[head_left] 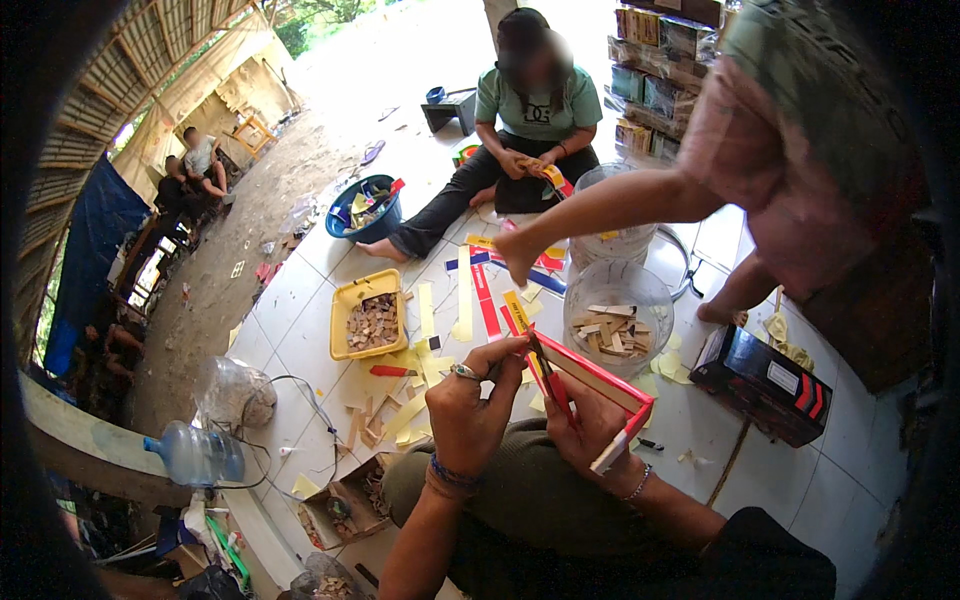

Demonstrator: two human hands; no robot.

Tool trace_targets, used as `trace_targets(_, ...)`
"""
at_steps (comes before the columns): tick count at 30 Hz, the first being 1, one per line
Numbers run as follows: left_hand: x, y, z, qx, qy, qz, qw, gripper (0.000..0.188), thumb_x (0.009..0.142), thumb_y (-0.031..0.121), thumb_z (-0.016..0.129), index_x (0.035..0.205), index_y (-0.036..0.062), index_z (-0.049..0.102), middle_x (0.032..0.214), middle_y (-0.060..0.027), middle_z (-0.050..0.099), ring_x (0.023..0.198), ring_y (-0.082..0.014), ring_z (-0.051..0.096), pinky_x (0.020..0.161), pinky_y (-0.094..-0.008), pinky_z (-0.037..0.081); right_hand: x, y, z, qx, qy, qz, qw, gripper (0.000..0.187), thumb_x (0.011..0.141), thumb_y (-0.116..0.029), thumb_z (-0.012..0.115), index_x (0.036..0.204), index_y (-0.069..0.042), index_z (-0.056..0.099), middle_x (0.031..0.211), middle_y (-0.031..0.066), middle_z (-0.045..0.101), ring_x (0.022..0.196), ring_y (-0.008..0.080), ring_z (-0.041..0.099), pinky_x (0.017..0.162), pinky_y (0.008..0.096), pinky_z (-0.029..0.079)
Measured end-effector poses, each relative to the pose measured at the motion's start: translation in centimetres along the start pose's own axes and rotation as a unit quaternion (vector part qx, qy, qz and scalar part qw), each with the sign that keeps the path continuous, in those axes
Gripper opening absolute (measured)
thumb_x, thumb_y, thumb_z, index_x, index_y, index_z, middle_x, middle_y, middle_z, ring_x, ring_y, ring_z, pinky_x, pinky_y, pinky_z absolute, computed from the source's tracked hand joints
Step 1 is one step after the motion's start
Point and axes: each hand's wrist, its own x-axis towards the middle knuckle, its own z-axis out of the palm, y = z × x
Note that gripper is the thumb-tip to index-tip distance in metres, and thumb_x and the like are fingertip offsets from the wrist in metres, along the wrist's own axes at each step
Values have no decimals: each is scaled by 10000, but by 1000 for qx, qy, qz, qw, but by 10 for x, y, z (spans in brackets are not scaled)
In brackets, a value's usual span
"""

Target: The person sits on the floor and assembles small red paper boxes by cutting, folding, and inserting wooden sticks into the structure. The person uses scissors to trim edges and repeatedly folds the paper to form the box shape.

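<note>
Over my lap, my left hand (472,398), with a ring and a dark bracelet, has its fingers pinched at one end of a red, yellow and white paper-covered frame (606,378). The frame looks like thin wooden strips joined at corners. My right hand (592,418) grips a red-handled tool (556,390) with a dark narrow blade, and the frame rests against this hand. The blade lies close to my left fingertips. Whether the tool is scissors or a knife I cannot tell. Beyond, red and yellow printed strips (484,295) lie on the tiles.
A yellow basket (338,322) of wood pieces, a red-handled tool (393,371) and a clear bucket (578,290) of wood strips stand or lie ahead. A seated person (535,110) handles a similar strip; another person's bare leg (620,208) crosses at right, near a black box (765,385).
</note>
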Motion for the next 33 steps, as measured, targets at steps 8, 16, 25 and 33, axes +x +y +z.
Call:
trace_targets(8,2,4,3,28,-4,15,999,200,898,40,721,1096,66,712,881,-139,750,780,-191,748,655,-304,553,-1,-3,0,5,-24,67,997,384,859,-71,690,1223,24,613,933,207,690,796,330,701,705,407,556)
trace_targets(16,3,4,5,32,-6,18,999,196,894,32,720,1089,56,711,904,-146,752,781,-211,749,653,-308,553,-4,-4,2,11,-26,80,996,393,862,-69,684,1234,22,597,935,214,690,823,343,704,719,418,554)
trace_targets(25,2,5,3,39,-19,22,999,198,892,23,718,1089,48,710,934,-145,754,802,-221,751,668,-314,559,1,-4,5,-1,-9,69,998,398,845,-59,688,1230,21,624,977,232,697,848,360,709,729,418,559)
trace_targets(33,3,5,5,45,-17,29,998,206,893,10,713,1096,44,707,964,-148,754,838,-225,753,693,-317,564,8,-1,6,3,-6,57,998,417,843,-60,687,1250,6,627,994,234,697,863,363,708,736,421,559)
